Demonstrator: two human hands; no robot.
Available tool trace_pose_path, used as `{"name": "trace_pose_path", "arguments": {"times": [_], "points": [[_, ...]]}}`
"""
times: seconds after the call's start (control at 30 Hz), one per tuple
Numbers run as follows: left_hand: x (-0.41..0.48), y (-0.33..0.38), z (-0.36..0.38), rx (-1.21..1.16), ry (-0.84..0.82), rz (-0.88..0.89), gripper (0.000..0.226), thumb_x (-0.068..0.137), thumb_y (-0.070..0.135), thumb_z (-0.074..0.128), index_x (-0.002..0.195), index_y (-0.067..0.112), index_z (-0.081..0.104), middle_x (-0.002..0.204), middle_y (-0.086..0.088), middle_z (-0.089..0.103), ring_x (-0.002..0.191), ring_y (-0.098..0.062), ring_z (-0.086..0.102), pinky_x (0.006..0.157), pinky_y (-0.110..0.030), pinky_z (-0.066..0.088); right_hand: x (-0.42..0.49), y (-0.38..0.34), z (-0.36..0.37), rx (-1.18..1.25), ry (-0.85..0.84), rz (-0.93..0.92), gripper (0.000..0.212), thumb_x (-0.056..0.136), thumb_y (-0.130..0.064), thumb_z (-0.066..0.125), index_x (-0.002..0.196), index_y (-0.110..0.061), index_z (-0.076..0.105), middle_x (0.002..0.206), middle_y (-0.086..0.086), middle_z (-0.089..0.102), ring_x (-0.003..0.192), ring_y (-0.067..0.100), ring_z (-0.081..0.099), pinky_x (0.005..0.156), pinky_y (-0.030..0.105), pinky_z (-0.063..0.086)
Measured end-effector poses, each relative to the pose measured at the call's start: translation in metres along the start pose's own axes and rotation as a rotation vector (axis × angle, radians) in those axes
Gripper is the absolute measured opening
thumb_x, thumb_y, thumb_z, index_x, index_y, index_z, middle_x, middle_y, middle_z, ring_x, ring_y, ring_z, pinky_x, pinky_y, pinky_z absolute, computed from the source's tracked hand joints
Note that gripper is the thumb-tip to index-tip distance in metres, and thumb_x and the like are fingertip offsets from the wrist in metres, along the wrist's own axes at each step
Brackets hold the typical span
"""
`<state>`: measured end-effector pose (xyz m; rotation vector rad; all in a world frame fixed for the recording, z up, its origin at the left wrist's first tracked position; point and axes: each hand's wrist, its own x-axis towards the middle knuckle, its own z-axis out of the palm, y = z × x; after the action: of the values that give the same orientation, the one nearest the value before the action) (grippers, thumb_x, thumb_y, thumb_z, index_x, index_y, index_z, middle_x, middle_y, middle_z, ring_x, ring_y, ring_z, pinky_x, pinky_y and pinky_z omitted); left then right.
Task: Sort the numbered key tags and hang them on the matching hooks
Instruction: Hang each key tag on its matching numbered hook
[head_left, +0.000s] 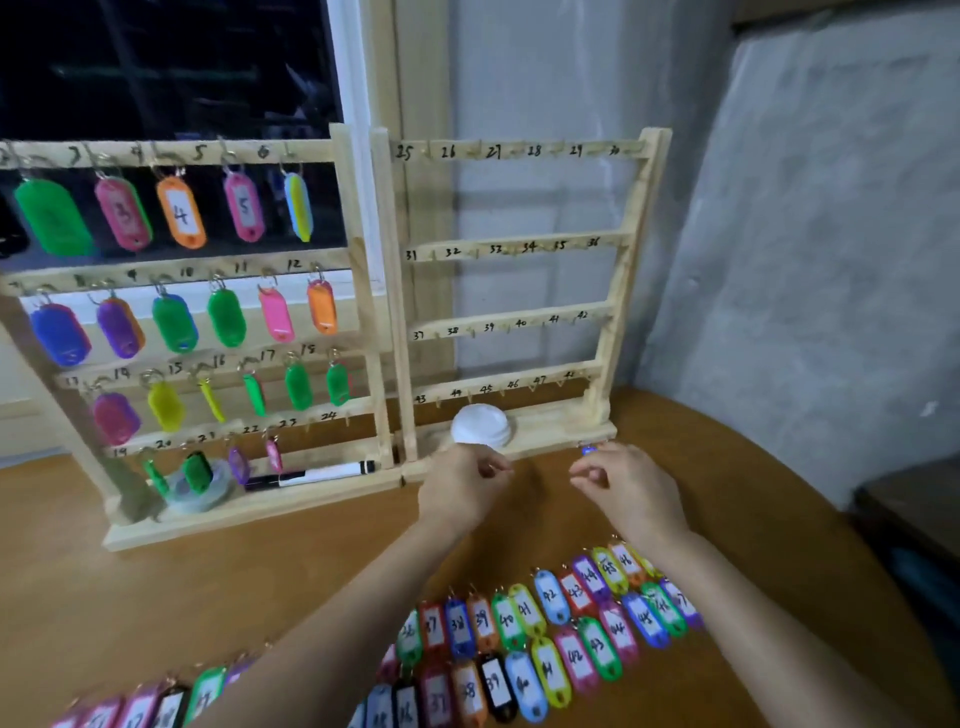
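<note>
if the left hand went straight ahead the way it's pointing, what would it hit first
Probably the white round object on the rack base, which sits just beyond the left hand. Depth is unclear from one view, so the base's front edge might come first.

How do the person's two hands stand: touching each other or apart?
Apart. The head view shows a strip of bare table between the left hand and the right hand.
</note>
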<state>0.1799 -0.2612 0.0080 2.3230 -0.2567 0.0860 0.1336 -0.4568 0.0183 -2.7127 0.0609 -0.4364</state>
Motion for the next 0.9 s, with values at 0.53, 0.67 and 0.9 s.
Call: {"name": "trace_pose_path", "arguments": {"times": [0.53, 0.67, 0.9], "points": [[0.063, 0.043, 0.088, 0.018, -0.123, 0.023, 0.025, 0.087, 0.029, 0.067, 0.111, 0.028, 0.068, 0.109, 0.003, 0.069, 0.101, -0.014, 0.061, 0.083, -0.032, 0.053, 0.023, 0.073, 0.004, -0.006, -0.026, 0.105, 0.018, 0.086, -0.033, 0.069, 0.104, -0.032, 0.070, 0.085, -0.014, 0.056, 0.085, 0.006, 0.052, 0.063, 0.024, 0.043], [0.068, 0.045, 0.097, 0.033, -0.111, 0.019, 0.032, 0.087, 0.028, 0.067, 0.118, 0.028, 0.064, 0.111, 0.002, 0.068, 0.101, -0.015, 0.061, 0.082, -0.029, 0.052, 0.025, 0.077, 0.008, 0.040, -0.067, 0.090, 0.026, 0.083, -0.039, 0.070, 0.109, -0.033, 0.068, 0.087, -0.015, 0.057, 0.088, 0.006, 0.051, 0.064, 0.023, 0.041], [0.072, 0.048, 0.102, 0.081, -0.082, 0.073, 0.027, 0.087, 0.026, 0.067, 0.114, 0.029, 0.066, 0.108, 0.001, 0.069, 0.097, -0.014, 0.062, 0.071, -0.025, 0.049, 0.027, 0.076, 0.014, 0.061, -0.091, 0.068, 0.024, 0.085, -0.036, 0.069, 0.109, -0.030, 0.068, 0.090, -0.015, 0.058, 0.093, 0.006, 0.050, 0.070, 0.028, 0.046]]}}
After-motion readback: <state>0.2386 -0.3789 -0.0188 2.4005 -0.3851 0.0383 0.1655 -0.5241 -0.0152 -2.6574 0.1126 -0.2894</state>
